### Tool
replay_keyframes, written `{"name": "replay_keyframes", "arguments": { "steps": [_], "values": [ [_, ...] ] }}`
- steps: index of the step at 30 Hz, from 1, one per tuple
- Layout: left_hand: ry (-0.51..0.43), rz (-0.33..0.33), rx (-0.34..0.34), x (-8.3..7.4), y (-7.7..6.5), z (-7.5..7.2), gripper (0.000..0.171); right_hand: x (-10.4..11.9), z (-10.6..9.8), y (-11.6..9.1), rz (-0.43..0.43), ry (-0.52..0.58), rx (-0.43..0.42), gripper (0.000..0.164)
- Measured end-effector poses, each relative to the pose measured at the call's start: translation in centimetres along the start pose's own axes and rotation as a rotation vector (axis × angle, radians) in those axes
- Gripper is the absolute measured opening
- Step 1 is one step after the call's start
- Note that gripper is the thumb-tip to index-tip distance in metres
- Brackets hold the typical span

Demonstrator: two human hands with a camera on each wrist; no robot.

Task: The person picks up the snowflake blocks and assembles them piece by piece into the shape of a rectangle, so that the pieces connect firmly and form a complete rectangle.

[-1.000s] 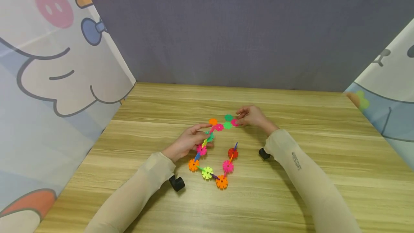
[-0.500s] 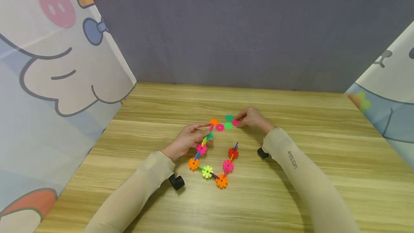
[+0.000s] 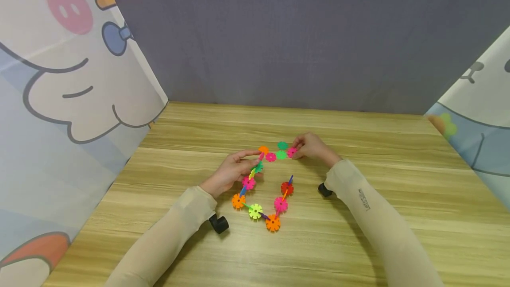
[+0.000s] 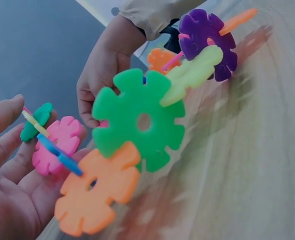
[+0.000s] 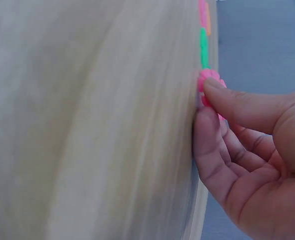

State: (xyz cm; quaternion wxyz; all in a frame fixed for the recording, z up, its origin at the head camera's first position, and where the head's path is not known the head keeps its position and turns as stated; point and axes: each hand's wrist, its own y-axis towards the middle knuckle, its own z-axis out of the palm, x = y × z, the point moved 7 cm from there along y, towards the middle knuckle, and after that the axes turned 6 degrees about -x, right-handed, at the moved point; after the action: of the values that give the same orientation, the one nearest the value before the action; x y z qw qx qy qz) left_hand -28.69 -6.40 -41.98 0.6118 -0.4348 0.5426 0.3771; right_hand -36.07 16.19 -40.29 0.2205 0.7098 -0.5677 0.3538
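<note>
A chain of interlocked, notched plastic snowflake discs curves over the table in the head view, with an orange disc (image 3: 272, 223) at its near bend and a red disc (image 3: 287, 188) near its right end. My left hand (image 3: 235, 172) holds the chain's far left stretch; in the left wrist view its fingers (image 4: 18, 162) lie behind a pink disc (image 4: 62, 137). Between thumb and forefinger my right hand (image 3: 312, 146) pinches another pink disc (image 5: 207, 80). Beside it lie a light green disc (image 3: 281, 155), a dark green disc (image 3: 282, 145) and a pink disc (image 3: 271, 157).
The wooden table (image 3: 378, 180) meets a dark grey panel (image 3: 295, 43) at the back. Cartoon-printed sheets (image 3: 79, 79) stand at left and right. A black wrist camera (image 3: 219, 224) sits under the left cuff, another (image 3: 325, 189) under the right.
The pink disc in my right hand has tilted up and shows more of its face, and the fingers have shifted slightly. My left hand and the chain have hardly moved.
</note>
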Motion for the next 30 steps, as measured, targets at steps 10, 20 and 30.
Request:
{"name": "replay_keyframes", "arguments": {
  "steps": [10, 20, 30],
  "values": [
    [-0.044, -0.018, -0.001, 0.3, 0.2, 0.4, 0.047, 0.0, 0.3, -1.2, 0.07, 0.2, 0.008, 0.018],
    [0.006, -0.006, -0.013, 0.3, 0.4, 0.4, 0.044, 1.0, 0.3, -2.3, 0.054, 0.287, -0.024, 0.019],
    [0.027, 0.017, -0.001, 0.4, 0.7, 1.1, 0.041, 1.8, 0.6, -2.9, 0.04, 0.392, -0.034, 0.023]
  ]
}}
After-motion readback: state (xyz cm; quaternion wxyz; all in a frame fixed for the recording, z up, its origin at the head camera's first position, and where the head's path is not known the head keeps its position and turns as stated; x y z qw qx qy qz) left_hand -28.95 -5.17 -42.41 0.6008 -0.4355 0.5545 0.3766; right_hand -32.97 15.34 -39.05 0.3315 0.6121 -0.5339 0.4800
